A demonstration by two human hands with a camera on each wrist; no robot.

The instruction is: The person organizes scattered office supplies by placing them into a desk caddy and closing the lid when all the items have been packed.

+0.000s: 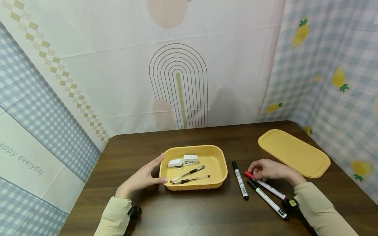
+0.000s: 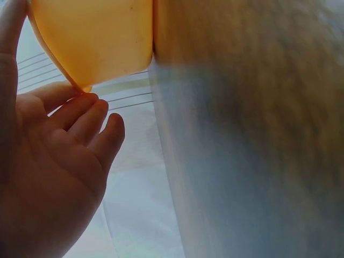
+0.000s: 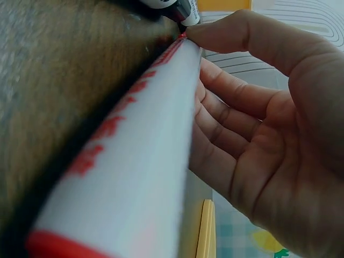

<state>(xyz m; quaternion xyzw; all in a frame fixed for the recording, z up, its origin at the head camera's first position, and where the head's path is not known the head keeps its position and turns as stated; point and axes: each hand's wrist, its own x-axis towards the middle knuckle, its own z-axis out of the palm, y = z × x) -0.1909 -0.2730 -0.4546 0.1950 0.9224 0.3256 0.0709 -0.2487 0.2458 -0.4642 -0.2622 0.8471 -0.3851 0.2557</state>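
On the left, my left hand (image 1: 141, 179) rests against the short side of a yellow plastic box (image 1: 217, 184), thumb at its front corner and index finger toward the back. In the left wrist view the fingertips (image 2: 86, 98) touch the box's edge (image 2: 59, 64), the other fingers loose. Inside the box lie two small white staplers (image 1: 190, 159) and two clear gel pens with black parts (image 1: 193, 179). My right hand (image 1: 270, 169) pinches a white marker with a red cap (image 1: 270, 188) near its capped end; the right wrist view shows the marker's barrel (image 3: 129, 145) running toward the camera.
Two black-capped white markers lie near the right hand, one marker (image 1: 240, 180) beside the box and another marker (image 1: 270, 201) alongside the red one. A flat yellow lid (image 1: 295, 152) lies at the right back of the brown table (image 1: 189, 213). Printed cloth (image 1: 236, 65) hangs behind.
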